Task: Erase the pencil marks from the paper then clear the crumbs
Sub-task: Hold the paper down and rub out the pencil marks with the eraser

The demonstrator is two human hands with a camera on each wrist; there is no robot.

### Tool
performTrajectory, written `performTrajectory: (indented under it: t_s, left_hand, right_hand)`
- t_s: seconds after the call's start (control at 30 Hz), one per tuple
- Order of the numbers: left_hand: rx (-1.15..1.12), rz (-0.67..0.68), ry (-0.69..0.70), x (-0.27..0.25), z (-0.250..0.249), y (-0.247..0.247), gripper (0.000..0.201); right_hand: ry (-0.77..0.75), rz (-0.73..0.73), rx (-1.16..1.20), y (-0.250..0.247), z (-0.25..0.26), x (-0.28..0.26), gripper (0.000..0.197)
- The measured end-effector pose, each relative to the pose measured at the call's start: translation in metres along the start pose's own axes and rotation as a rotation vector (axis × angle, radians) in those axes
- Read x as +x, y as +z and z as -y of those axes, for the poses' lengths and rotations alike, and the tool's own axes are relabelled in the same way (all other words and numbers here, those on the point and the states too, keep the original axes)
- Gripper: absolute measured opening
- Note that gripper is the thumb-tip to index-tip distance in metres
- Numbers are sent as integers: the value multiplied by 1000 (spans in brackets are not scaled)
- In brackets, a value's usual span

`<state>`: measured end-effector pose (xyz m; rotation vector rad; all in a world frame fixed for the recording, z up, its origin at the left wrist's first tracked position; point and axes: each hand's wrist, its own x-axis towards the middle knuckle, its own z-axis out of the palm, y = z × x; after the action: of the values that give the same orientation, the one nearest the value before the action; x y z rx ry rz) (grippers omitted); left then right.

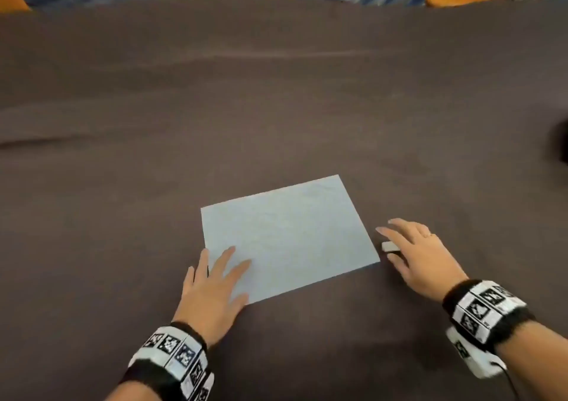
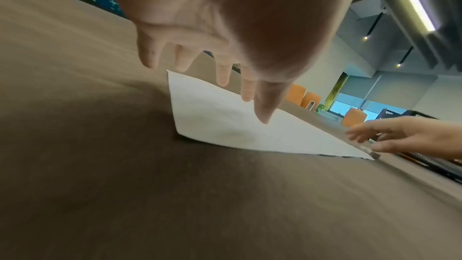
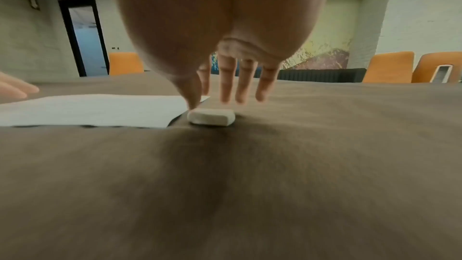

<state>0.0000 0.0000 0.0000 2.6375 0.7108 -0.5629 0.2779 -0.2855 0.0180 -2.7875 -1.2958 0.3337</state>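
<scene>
On the brown bench (image 1: 276,93), near its front edge, a sheet of paper (image 1: 285,234) lies flat and turned a little, its long axis running from the near left to the far right. Any pencil marks on it are too faint to make out. The left hand (image 1: 215,287) is over the sheet's near left corner, fingers (image 1: 227,259) straight and spread, holding nothing; from the left wrist view they seem to hover just above the paper, though contact cannot be told. Just beside the paper's right corner a small white eraser (image 3: 211,119) lies flat on the bench, its long axis roughly crosswise to the right arm. The right hand (image 1: 421,256) reaches over it, fingers relaxed and nearly straight, the thumb tip touching the eraser's left end, not yet gripping it. Orange chairs (image 3: 387,66) stand beyond the bench.
</scene>
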Motion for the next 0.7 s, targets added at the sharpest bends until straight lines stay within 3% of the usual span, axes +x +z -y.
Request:
performTrajectory:
  t_s: [0.07,0.17,0.33,0.5,0.7]
  left_hand:
    - [41,-40,36,13,2,1,60]
    - [97,-6,30,23,7,4,58]
    - [145,57,30,27,7,-1,71]
    - [268,-29,53,32,8,-3,59]
    - [225,-51,35,32,3,-4,67]
  right_hand:
    - [11,43,-16,1,-11,14,47]
    - [0,252,-13,-8,-19,37,36]
    - [12,470,-27,-24,-20,70,31]
    - [18,505,-92,-30,-21,83,19]
    - [41,501,-76,-27,-22,84,23]
